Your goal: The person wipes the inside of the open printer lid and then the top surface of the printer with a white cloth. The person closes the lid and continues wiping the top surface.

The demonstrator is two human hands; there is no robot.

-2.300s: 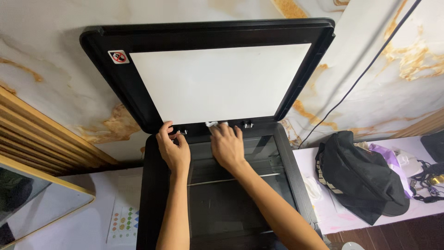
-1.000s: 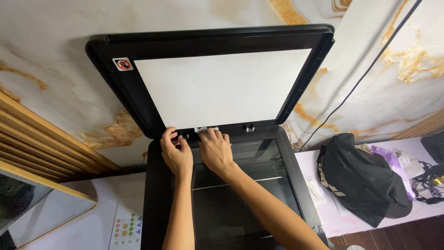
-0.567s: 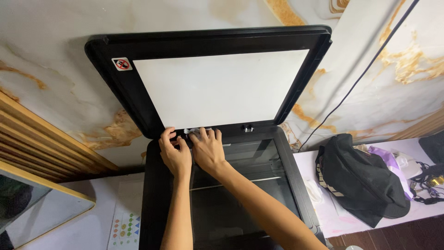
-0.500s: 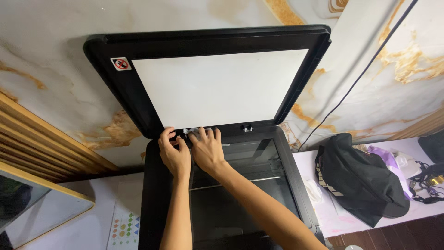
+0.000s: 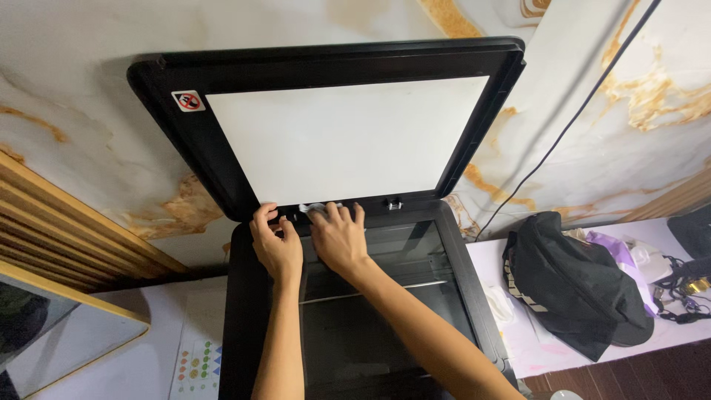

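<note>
Looking down through the head cam, the biggest thing here is one flatbed scanner, black, sitting against a marble-look wall with its one lid swung all the way up, white backing pad facing me. Next to it on the right there's one black bag slumped on the pale desk, with some purple and white clutter behind it that I can't really sort out. One thin black cable runs diagonally up the wall. Both arms reach straight up over the glass to the hinge edge at the back. My left hand is curled, fingertips hooked over the back rim by the left hinge, not holding anything, just braced there. My right hand is flatter, fingers spread a bit and pressing one small white cloth down on the hinge strip, right between the two hands; most of the wipe is hidden under the fingers. Labels: one small white sticker with a red prohibition circle in the lid's top left corner, and one white sheet with rows of coloured dots and shapes lying on the desk left of the scanner.
</note>
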